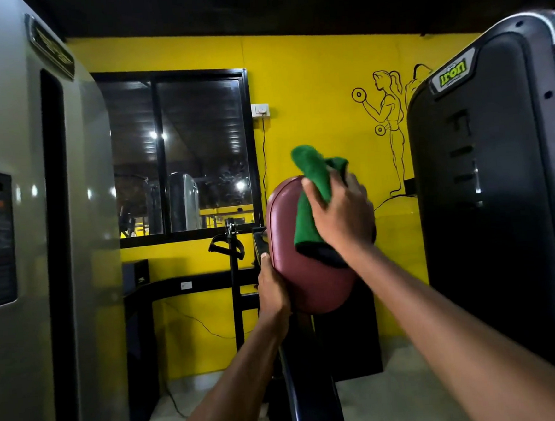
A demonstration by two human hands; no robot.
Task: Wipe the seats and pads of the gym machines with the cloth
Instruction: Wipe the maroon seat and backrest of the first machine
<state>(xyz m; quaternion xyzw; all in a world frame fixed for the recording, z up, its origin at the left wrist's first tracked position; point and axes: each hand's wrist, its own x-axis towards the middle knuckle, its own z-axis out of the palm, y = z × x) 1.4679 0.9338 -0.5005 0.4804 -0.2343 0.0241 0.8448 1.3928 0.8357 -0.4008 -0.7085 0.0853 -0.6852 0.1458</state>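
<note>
Room: gym corner, yellow wall point(310, 86) with a dumbbell mural, dark window point(180, 151) left of the pad.
Right grip: right hand point(342, 212) closed on the green cloth point(310, 188), pressing it flat to the upper face of the maroon pad point(304, 280).
Left grip: left hand point(273, 292) clasped on the pad's left edge, steadying it.
Progress: judged mid-wipe; lower face of the pad not covered by the cloth, other seats out of view.
Surroundings: grey weight-stack shroud point(23, 211) far left of the pad, black one point(498, 195) close on the right, cable handle point(226, 245) just left.
Obstruction: little room right of the pad; nothing on its face.
</note>
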